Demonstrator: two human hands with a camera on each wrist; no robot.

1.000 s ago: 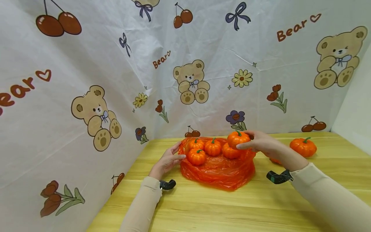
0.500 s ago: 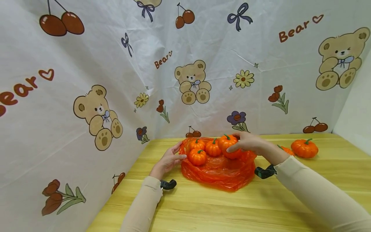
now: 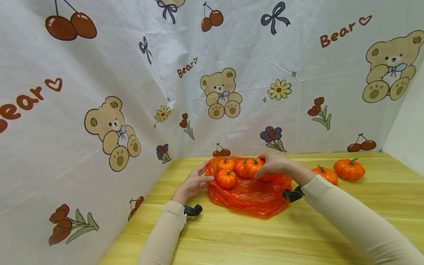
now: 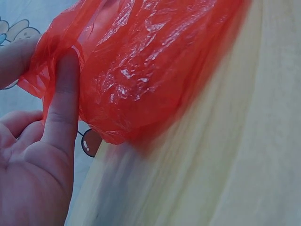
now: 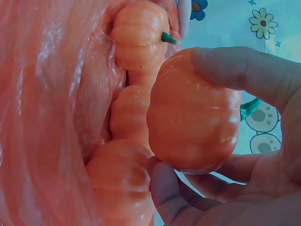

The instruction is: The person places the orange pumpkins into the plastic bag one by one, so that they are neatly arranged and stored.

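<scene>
A thin red plastic bag (image 3: 245,206) lies spread on the table with several small orange pumpkins (image 3: 226,179) inside its mouth. At the bag's left rim, my left hand (image 3: 192,184) holds the film between thumb and fingers; the left wrist view shows the red film (image 4: 141,84) bunched there. Over the right part of the bag, my right hand (image 3: 275,164) grips a pumpkin (image 5: 195,113) with a green stem, thumb on one side and fingers on the other. Below the held pumpkin in the right wrist view, another pumpkin (image 5: 122,181) sits close to my fingertips.
Two more pumpkins stand on the wooden table (image 3: 232,239) to the right: one pumpkin (image 3: 326,175) behind my right forearm, another pumpkin (image 3: 349,169) farther right. A bear-printed cloth (image 3: 245,136) hangs behind and along the left side.
My right hand has carried its pumpkin left and down, into the bag's opening among the others. More of the nearer loose pumpkin now shows. The left hand has stayed at the rim.
</scene>
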